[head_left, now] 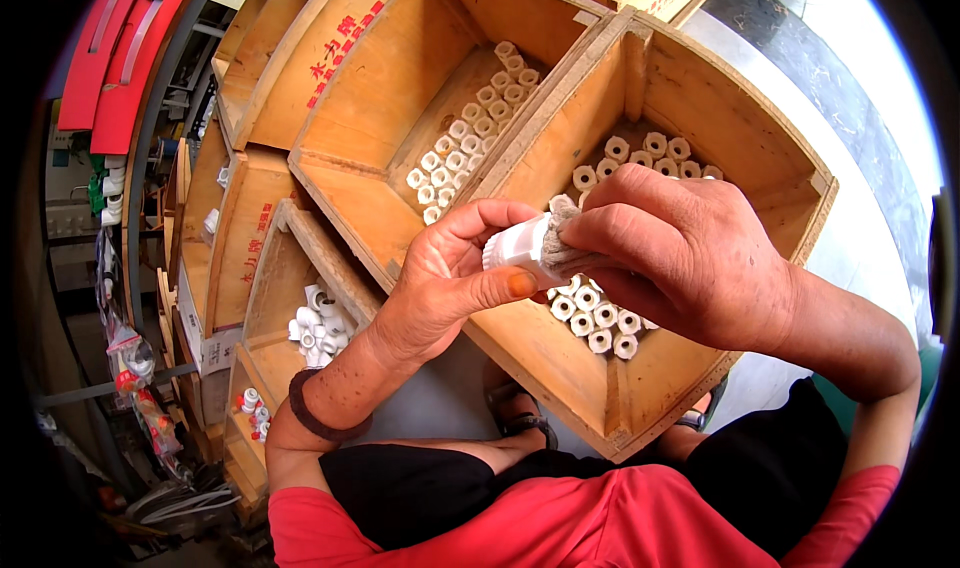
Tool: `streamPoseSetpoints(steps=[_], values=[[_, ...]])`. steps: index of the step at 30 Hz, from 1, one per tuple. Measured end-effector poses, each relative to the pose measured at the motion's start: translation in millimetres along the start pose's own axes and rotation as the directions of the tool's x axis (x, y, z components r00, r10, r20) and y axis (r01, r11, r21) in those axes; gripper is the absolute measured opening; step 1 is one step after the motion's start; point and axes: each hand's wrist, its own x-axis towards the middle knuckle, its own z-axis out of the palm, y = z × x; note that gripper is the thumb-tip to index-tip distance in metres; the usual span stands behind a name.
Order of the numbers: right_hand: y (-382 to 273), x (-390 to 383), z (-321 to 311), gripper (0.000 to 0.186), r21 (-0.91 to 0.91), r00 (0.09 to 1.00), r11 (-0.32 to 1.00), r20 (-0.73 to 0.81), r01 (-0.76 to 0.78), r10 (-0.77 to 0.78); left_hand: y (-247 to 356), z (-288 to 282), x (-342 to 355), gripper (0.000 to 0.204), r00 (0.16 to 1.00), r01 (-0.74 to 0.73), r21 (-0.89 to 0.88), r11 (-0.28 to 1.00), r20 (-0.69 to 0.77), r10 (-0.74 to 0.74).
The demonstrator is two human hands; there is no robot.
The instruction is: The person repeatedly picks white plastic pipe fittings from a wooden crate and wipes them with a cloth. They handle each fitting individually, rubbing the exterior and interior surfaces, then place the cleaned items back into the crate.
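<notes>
Left hand (440,278) closed round a white plastic fitting (512,248), thumb and fingers on its sides; right hand (690,248) pinches a wad of grey cloth (556,248) against the fitting's other end. Fitting is held up over the right box (720,88), off the stack. Progress: cloth is on the piece, so I'd call this one part-way, not finished. White parts (605,314) sit in rows in the right box, showing either side of the right hand; more rows (470,144) in the left box (385,78). Can't tell which are handled and which waiting, so no call on what's left. Edges: the boxes' adjoining walls (545,108) run up beyond the fitting, right box's outer rim passes under the right forearm, small bin (262,293) with loose white fittings (320,326) is just left of the left forearm. Black trousers (410,488) are close on the near side. Most room: upward, or over the right box's far half.
</notes>
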Motion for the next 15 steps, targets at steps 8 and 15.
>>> streamPoseSetpoints(steps=[8,15], values=[[-1.7,1.6,-6.8,0.029,0.217,0.997,0.973,0.025,-0.078,0.074,6.1,6.4,0.2,0.061,0.996,-0.083,0.108,0.991,-0.037,0.087],[0.9,-0.7,-1.3,0.031,0.352,0.986,0.924,-0.021,-0.148,0.165,5.4,3.5,-1.4,0.052,0.965,-0.262,0.307,0.915,0.053,0.258]])
